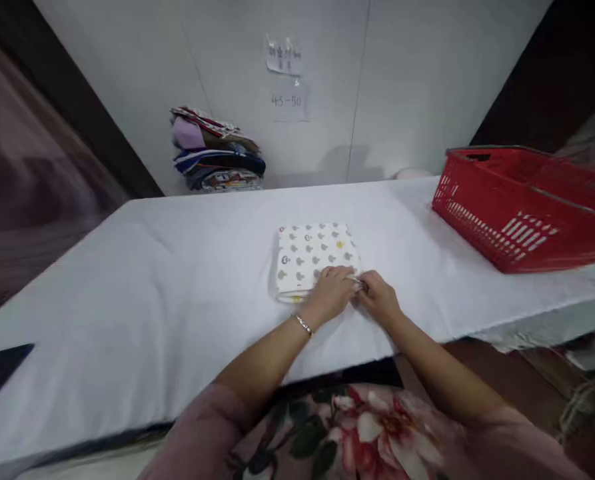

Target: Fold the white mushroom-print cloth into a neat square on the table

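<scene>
A folded white cloth (307, 257) with a small grey and yellow print lies on the white-covered table in front of me. My left hand (333, 291), with a silver bracelet at the wrist, rests over its near right part, fingers curled onto the fabric by the edge. Close beside it, my right hand (378, 298) pinches the near right corner of the same cloth. The fingertips of both hands almost meet there, and the exact grip is partly hidden.
A red plastic basket (497, 213) stands on the right of the white table cover (177, 280). Against the back wall is a stack of folded fabrics (220, 157). Paper notes (287, 100) hang on the wall. A dark flat item (2, 370) lies at the left edge.
</scene>
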A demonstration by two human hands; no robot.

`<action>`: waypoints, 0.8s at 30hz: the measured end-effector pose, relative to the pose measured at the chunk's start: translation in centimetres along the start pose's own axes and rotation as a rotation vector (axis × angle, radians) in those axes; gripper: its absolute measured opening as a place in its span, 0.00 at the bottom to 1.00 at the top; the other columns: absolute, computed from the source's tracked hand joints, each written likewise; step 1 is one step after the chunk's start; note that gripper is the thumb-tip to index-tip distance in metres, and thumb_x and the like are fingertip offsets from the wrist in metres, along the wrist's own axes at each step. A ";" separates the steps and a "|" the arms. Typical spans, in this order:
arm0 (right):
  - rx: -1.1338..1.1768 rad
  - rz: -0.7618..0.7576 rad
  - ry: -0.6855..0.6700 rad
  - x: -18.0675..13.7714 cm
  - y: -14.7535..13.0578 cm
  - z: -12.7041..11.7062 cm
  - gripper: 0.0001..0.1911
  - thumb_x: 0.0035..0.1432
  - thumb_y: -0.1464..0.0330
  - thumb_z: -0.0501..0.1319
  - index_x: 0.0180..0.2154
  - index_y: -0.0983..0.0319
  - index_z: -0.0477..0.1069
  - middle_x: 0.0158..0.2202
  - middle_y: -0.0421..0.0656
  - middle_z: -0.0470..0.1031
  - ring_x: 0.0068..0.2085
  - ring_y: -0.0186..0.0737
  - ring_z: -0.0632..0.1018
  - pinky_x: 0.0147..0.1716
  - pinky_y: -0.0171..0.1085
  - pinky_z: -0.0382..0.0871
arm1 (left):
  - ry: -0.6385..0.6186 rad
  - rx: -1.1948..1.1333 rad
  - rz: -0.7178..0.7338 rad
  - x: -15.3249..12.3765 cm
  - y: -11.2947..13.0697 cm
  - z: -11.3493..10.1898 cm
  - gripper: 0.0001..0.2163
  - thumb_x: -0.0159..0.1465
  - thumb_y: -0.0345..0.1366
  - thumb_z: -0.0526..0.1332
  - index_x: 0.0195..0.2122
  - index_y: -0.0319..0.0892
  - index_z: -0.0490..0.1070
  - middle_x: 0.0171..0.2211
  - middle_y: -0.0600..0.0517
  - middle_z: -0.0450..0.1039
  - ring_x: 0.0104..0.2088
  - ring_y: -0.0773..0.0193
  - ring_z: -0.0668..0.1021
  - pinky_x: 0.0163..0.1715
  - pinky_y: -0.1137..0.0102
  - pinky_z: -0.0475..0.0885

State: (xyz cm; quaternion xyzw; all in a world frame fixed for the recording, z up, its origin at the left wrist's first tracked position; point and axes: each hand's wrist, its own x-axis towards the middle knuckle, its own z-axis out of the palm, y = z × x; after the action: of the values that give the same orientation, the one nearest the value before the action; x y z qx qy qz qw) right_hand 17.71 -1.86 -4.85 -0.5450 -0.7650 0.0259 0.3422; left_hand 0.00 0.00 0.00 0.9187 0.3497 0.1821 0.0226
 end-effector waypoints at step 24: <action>0.167 -0.046 0.008 -0.2 -0.8 -1.4 0.13 0.56 0.68 0.56 0.45 0.59 0.67 0.40 0.44 0.70 0.39 0.40 0.73 0.37 0.37 0.69 | -0.078 -0.099 0.015 0.0 -1.3 -0.5 0.11 0.66 0.32 0.52 0.44 0.44 0.72 0.59 0.51 0.63 0.57 0.59 0.66 0.52 0.62 0.63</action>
State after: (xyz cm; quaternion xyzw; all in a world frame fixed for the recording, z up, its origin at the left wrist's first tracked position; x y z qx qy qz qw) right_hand 17.90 -2.83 -3.60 -0.4968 -0.7712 0.0794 0.3901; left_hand -1.00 0.99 0.22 0.9254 0.3323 0.1636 0.0802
